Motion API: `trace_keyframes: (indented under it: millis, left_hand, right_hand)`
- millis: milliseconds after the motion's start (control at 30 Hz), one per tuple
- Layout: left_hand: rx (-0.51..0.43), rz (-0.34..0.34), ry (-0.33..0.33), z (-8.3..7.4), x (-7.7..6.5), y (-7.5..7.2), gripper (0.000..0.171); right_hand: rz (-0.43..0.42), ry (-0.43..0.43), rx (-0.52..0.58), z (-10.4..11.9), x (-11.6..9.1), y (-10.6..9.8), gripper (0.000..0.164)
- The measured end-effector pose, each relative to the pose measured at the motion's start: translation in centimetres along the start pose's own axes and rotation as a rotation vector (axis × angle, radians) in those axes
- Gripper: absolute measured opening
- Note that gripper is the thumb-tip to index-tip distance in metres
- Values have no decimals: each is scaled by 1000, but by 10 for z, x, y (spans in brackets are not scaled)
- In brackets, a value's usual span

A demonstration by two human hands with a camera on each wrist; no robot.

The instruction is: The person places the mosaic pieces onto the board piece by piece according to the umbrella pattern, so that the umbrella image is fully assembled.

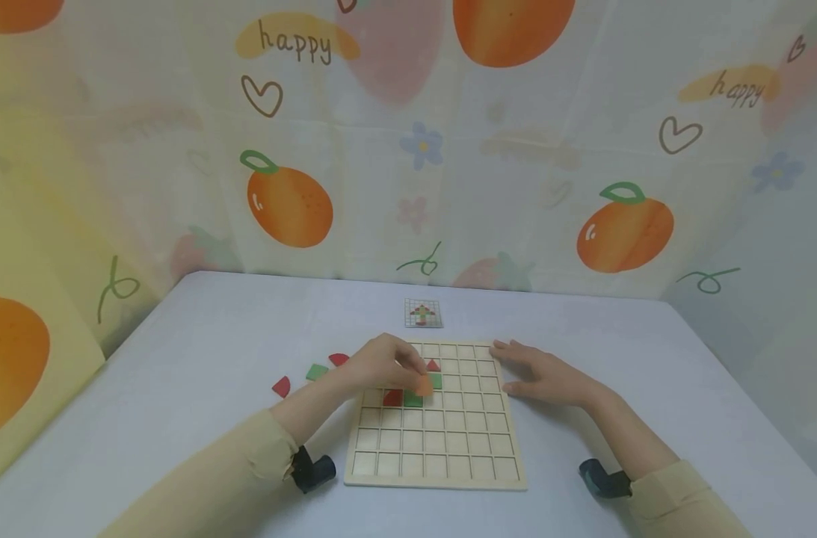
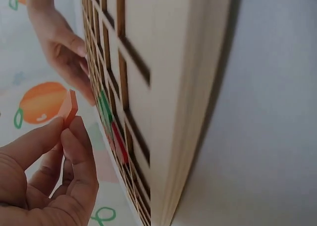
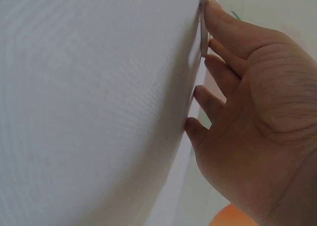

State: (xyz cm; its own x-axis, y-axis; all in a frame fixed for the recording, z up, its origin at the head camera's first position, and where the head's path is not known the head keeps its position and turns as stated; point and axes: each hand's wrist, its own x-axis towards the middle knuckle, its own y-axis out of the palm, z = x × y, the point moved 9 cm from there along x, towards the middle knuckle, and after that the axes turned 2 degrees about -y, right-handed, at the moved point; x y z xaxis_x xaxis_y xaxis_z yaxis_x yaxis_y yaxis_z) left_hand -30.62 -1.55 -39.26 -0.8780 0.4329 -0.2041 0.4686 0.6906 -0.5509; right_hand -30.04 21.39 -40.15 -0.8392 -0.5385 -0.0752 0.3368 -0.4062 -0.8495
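Note:
Between thumb and index finger, my left hand point(image 1: 389, 364) pinches a small flat orange piece point(image 2: 70, 107) over the wooden grid board point(image 1: 436, 467). In the head view, a red piece point(image 1: 392, 397) and a green square point(image 1: 413, 399) lie in cells beside each other. Further up sit another green piece point(image 1: 437, 381) and a red triangle point(image 1: 433, 365). My left hand hides part of the board's upper left. At the board's right edge rests my right hand point(image 1: 546, 376), fingers extended; its thumb and fingertips point(image 3: 214, 10) touch or nearly touch the rim.
Left of the board lie a red rounded wedge point(image 1: 282, 386), a green piece point(image 1: 317, 371) and another red piece point(image 1: 338, 359), partly behind my left arm. A small pattern card point(image 1: 423, 313) lies beyond the board on the white table point(image 1: 199, 336). A printed curtain point(image 1: 381, 112) hangs behind.

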Motion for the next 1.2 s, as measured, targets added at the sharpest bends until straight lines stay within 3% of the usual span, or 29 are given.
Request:
trace_keyframes:
  millis: [233, 500, 1200]
  left_hand:
    - [-19, -20, 39, -2, 2, 13, 5]
    - [63, -26, 105, -11, 1, 18, 6]
    - [156, -22, 139, -16, 1, 22, 7]
  right_hand:
    - [1, 2, 5, -2, 1, 0, 70]
    - [0, 2, 8, -1, 0, 0, 70]
    - [2, -1, 2, -1, 0, 1, 70]
